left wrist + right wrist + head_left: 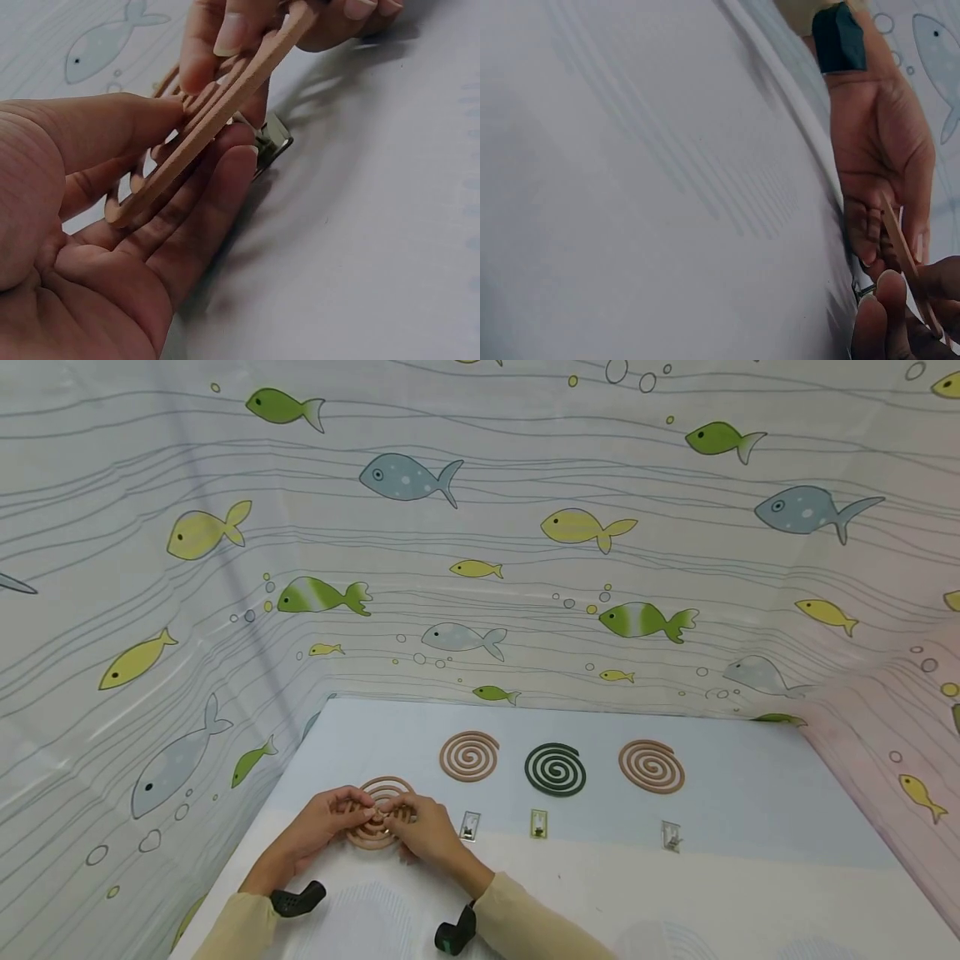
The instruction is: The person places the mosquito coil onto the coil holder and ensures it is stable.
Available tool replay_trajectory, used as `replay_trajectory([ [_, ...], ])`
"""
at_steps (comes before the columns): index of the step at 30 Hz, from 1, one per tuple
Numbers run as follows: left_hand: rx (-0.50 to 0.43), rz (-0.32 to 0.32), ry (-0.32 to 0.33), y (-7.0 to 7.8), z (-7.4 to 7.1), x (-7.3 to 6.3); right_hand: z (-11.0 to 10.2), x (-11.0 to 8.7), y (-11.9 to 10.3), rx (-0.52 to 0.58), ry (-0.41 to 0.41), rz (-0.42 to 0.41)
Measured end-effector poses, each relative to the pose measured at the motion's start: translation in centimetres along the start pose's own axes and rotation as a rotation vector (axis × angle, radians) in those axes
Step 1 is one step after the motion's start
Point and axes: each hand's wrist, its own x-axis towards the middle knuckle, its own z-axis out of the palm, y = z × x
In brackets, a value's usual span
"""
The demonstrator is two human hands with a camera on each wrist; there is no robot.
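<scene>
A brown mosquito coil [369,843] is held at the left of the table between both hands, its spiral tilted in the left wrist view. My left hand [318,831] pinches its rim, thumb on one face and fingers on the other. With thumb and fingers my right hand [431,833] grips the same coil near the middle. Under the coil a small metal coil stand [276,139] shows close to the fingertips; whether it is joined to the coil is hidden by the fingers.
Farther back lie a brown coil [468,757], a dark green coil [555,769] and another brown coil [651,767]. Nearer are three small metal stands: one [469,826] beside the right hand, one [538,823] mid-table and one [671,837] to the right. Fish-printed sheeting [510,602] surrounds the table.
</scene>
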Motion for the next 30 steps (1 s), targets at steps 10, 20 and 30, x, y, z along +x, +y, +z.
replay_trajectory([
  [10, -0.016, 0.032, -0.018, 0.09, 0.22, -0.02, 0.11, -0.03, -0.14, -0.015, 0.012, -0.038],
  [20, -0.022, 0.044, -0.026, -0.13, 0.14, -0.07, 0.26, 0.05, -0.04, -0.095, 0.046, -0.085],
  [30, -0.006, 0.063, 0.01, -0.02, -0.02, -0.08, 1.01, -0.1, -0.11, -0.087, 0.086, -0.091],
])
